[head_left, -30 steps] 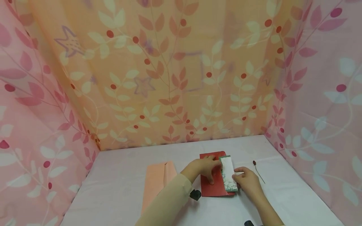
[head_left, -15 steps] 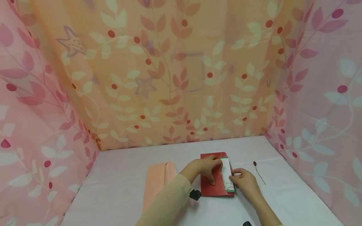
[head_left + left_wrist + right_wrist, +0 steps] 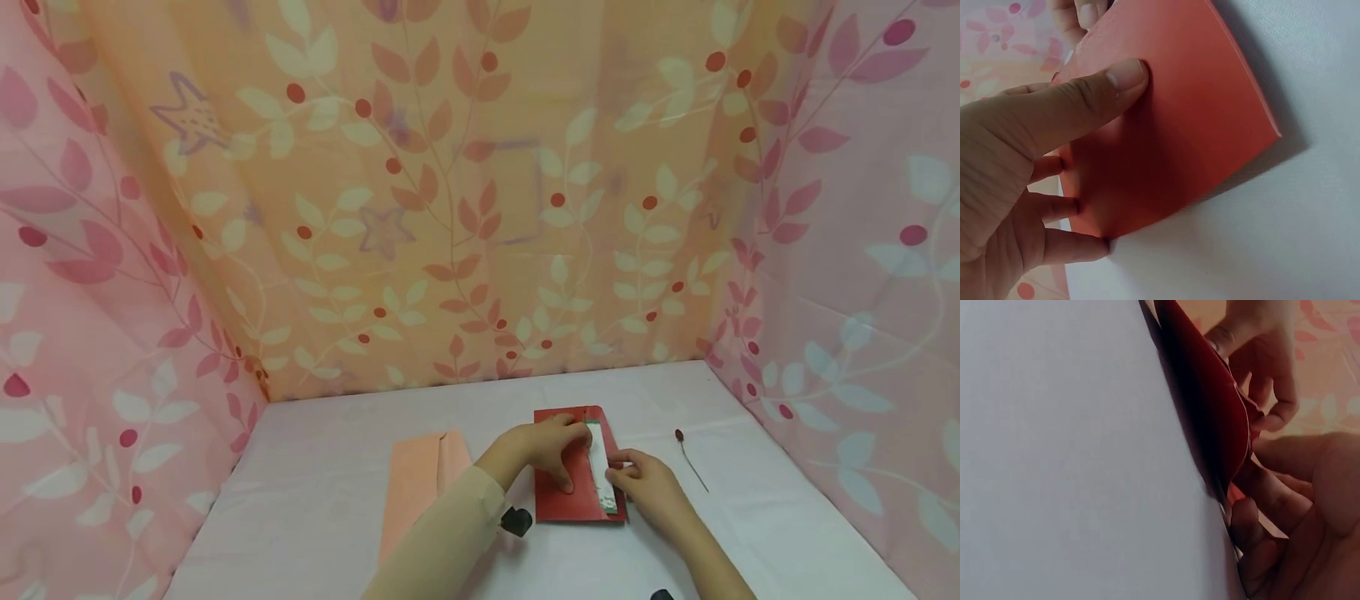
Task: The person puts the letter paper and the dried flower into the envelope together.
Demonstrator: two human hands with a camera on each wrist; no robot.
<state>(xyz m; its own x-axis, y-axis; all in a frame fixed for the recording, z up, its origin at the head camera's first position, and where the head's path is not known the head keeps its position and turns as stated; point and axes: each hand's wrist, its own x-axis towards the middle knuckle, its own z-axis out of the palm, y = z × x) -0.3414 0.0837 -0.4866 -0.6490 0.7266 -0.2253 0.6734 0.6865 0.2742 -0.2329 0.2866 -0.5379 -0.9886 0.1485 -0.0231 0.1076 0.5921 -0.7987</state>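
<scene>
A red envelope (image 3: pixel 552 498) lies on the white table, its opening facing right. My left hand (image 3: pixel 546 446) holds it: in the left wrist view the thumb (image 3: pixel 1129 76) lies on its front, with the fingers at its far edge. A white card (image 3: pixel 602 468) with green ends sits partly inside the envelope, a narrow strip showing. My right hand (image 3: pixel 651 482) pinches the card's right edge beside the opening. The right wrist view shows the red envelope (image 3: pixel 1210 394) bowed open, the card mostly hidden behind the right fingers.
A peach envelope (image 3: pixel 408 479) lies to the left, partly under the left sleeve (image 3: pixel 450 533). To the right lies a dried flower (image 3: pixel 680 436) on a thin stem. Patterned curtains (image 3: pixel 450 208) enclose the table (image 3: pixel 315 483) at the back and sides.
The right hand has moved slightly left with the card, which has slid further into the red envelope; less of its white face shows. The left hand has stayed on the envelope.
</scene>
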